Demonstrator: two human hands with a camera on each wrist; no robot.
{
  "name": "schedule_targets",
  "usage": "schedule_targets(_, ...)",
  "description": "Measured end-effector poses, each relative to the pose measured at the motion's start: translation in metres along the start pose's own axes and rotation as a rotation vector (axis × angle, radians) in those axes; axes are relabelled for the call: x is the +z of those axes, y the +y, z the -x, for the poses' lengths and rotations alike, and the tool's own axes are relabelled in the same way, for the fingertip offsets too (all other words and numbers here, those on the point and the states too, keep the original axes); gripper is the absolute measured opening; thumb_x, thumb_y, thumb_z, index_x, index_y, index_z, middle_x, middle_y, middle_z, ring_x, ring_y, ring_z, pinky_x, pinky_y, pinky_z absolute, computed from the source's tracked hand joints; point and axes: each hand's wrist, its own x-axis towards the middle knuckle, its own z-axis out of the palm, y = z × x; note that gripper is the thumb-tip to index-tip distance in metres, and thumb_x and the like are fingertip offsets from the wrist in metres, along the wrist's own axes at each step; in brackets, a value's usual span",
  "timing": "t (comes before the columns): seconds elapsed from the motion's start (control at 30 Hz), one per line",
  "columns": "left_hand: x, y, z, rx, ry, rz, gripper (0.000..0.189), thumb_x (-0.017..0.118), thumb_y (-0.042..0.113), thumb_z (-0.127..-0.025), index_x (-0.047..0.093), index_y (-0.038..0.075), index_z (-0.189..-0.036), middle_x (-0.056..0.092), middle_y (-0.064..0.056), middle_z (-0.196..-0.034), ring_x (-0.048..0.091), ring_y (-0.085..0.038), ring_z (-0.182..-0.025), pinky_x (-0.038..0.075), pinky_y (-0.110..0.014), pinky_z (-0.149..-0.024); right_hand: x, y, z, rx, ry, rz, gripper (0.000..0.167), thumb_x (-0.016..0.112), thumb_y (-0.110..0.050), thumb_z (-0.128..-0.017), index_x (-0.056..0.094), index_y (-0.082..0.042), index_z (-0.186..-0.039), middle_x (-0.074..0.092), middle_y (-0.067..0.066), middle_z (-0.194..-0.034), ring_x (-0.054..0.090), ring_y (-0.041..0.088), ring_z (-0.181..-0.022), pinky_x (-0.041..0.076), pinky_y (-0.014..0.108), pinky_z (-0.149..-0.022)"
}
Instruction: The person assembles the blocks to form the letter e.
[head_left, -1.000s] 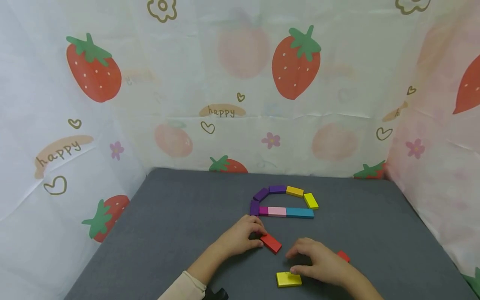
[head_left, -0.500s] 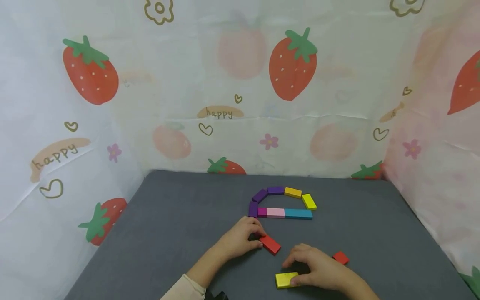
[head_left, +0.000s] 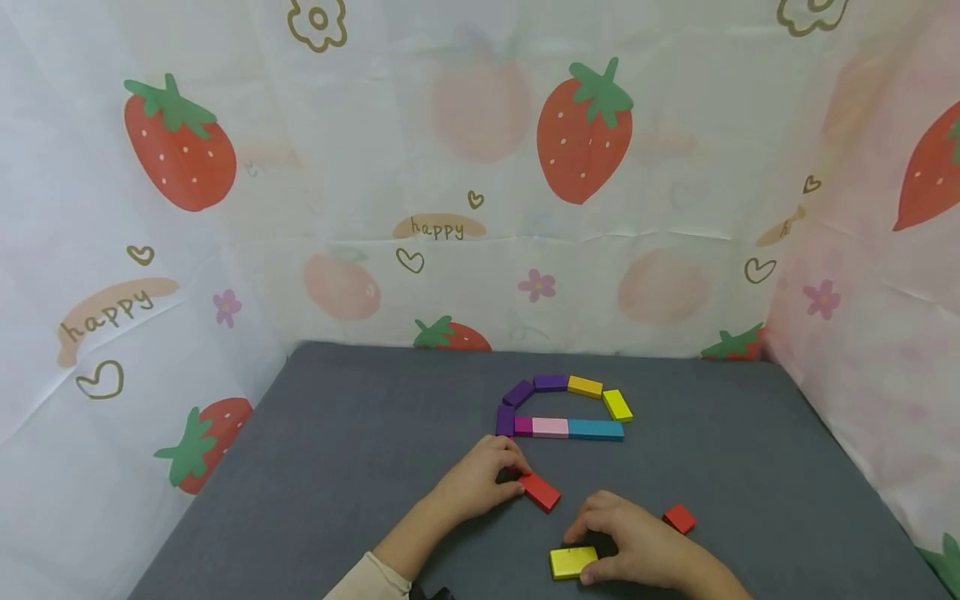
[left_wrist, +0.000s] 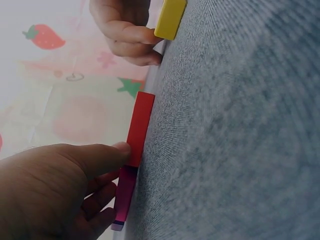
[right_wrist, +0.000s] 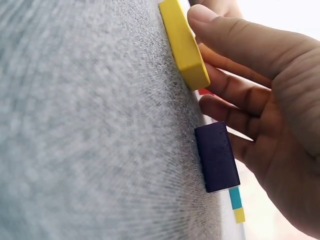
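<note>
In the head view, my left hand (head_left: pixel 480 477) holds a red block (head_left: pixel 540 492) near its far left end, thumb on the near side. The left wrist view shows a magenta block (left_wrist: pixel 125 194) meeting that red block end to end, with fingers behind it. My right hand (head_left: pixel 637 542) is over the right end of a yellow block (head_left: pixel 572 563). Its thumb is at the block's near right corner, and the other fingers bend loosely past the far side. In the right wrist view, a dark purple block (right_wrist: pixel 217 156) lies below the fingers; the head view hides it.
Farther back, purple (head_left: pixel 517 392), orange (head_left: pixel 585 386) and yellow (head_left: pixel 617 405) blocks form an arch over a row of magenta, pink (head_left: pixel 550 427) and blue (head_left: pixel 596 429) blocks. A red block (head_left: pixel 679 518) lies beyond the right wrist. Strawberry-print cloth (head_left: pixel 480 167) surrounds the grey tabletop (head_left: pixel 375 400).
My right hand has shifted slightly toward me, its thumb moving from the yellow block's top to its near right corner. More of the far red block shows. My left hand stays on its block.
</note>
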Motion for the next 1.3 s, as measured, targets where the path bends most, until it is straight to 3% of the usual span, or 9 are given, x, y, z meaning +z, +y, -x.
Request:
schedule_targets(0.5,0.0045,-0.0006,-0.0012,0.003,0.013,-0.008,0.014,0.078,0.026,-0.093,0.078,0.026,-0.107,0.062,0.014,-0.108,0.051,-0.007,-0.104,0.049,-0.028,-0.093,0.0044,0.0,0.0004,-0.055,0.038,0.058,0.028,0.078,-0.053,-0.084,0.071,-0.039,-0.107,0.061,-0.022,-0.103,0.053,0.0,-0.1,0.051,0.028,-0.087)
schedule_targets(1.03,0.003,0.0013,-0.001,-0.012,-0.001,0.001,0.013,0.078,0.027,-0.092,0.078,0.026,-0.106,0.062,0.014,-0.107,0.051,-0.007,-0.104,0.048,-0.028,-0.093,0.007,0.0024,0.0002,-0.039,0.052,0.055,0.024,0.076,-0.052,-0.088,0.072,-0.038,-0.108,0.06,-0.022,-0.103,0.053,-0.001,-0.099,0.051,0.027,-0.086)
schedule_targets(1.3,0.0028,-0.0013,-0.001,0.008,0.025,-0.005,0.013,0.078,0.025,-0.092,0.078,0.024,-0.106,0.063,0.014,-0.107,0.052,-0.007,-0.105,0.049,-0.029,-0.095,0.0063,0.004,-0.0011,-0.004,0.073,0.056,0.023,0.076,-0.05,-0.089,0.071,-0.037,-0.107,0.06,-0.021,-0.104,0.054,0.0,-0.097,0.052,0.028,-0.086)
